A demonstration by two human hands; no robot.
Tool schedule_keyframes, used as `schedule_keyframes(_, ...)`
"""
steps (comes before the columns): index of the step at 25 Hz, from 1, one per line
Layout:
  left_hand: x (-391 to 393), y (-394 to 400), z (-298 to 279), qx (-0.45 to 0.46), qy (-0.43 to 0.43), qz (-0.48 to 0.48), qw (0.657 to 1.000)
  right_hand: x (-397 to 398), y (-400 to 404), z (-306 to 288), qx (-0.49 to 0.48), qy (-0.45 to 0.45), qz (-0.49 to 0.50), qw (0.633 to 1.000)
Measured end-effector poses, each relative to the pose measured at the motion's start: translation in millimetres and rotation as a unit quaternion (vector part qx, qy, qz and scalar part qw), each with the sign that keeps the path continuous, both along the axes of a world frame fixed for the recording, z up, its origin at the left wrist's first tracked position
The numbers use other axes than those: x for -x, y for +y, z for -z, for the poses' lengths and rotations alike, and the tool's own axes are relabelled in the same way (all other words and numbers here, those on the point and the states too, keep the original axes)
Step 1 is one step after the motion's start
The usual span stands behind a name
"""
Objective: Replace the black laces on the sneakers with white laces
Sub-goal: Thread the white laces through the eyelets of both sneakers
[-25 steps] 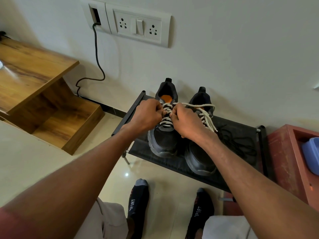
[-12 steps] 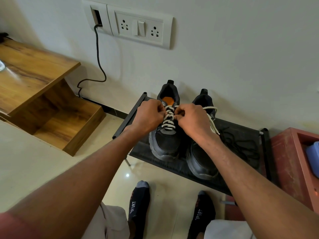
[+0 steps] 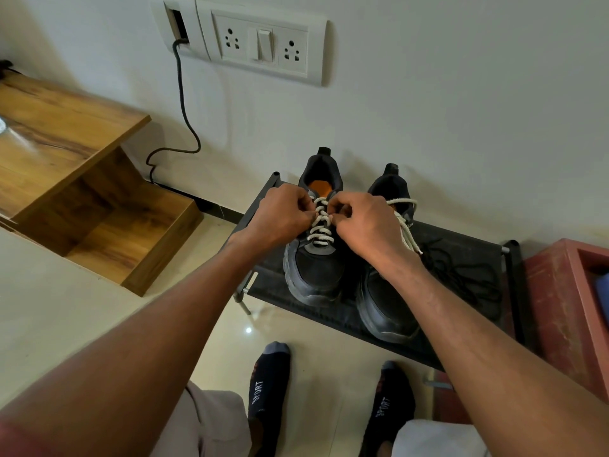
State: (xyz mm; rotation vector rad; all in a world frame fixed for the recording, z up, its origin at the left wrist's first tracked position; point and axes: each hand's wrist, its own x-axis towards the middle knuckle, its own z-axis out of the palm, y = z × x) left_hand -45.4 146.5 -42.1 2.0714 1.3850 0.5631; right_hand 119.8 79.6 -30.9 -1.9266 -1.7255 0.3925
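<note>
Both hands — left hand point(image 3: 280, 214), right hand point(image 3: 369, 225) — have closed inward, fingers pinching the white lace point(image 3: 320, 225) at mid-frame; black rack point(image 3: 461, 239) against the wall point(image 3: 428, 110).

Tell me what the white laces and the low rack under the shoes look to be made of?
White laces: probably woven cotton or polyester cord, matte, with a visible braid. Rack: seemingly dark fabric or mesh stretched across a thin metal frame; a bare silvery tube end shows at its corner.
</note>
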Motion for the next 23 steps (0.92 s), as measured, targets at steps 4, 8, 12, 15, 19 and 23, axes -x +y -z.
schedule_keyframes(4, -0.4, 0.8, 1.0, 0.004, 0.006, -0.001, 1.000, 4.3, 0.5, -1.6, -0.005, 0.012, 0.021, 1.000)
schedule_keyframes(8, 1.0, 0.3, 0.0, 0.014, -0.006, 0.010, 1.000, -4.0, 6.2, -5.6, 0.026, 0.086, 0.029, 0.996)
schedule_keyframes(12, 1.0, 1.0, -0.8, 0.019, -0.014, 0.010, 1.000, -3.6, 1.0, -1.1, 0.033, 0.044, 0.014, 0.998)
schedule_keyframes(15, 0.1, 0.7, -0.8, 0.015, -0.011, 0.007, 1.000, -1.9, 0.6, -0.3, 0.016, 0.030, 0.016, 0.999)
schedule_keyframes(19, -1.1, 0.2, 1.4, 0.014, -0.002, 0.010, 1.000, 4.2, -1.7, 1.5, -0.015, 0.009, 0.020, 1.000)
schedule_keyframes(23, -2.6, 2.0, 0.9, 0.017, 0.018, 0.012, 1.000, 6.0, -1.6, 4.4, -0.020, 0.029, 0.029, 0.999)
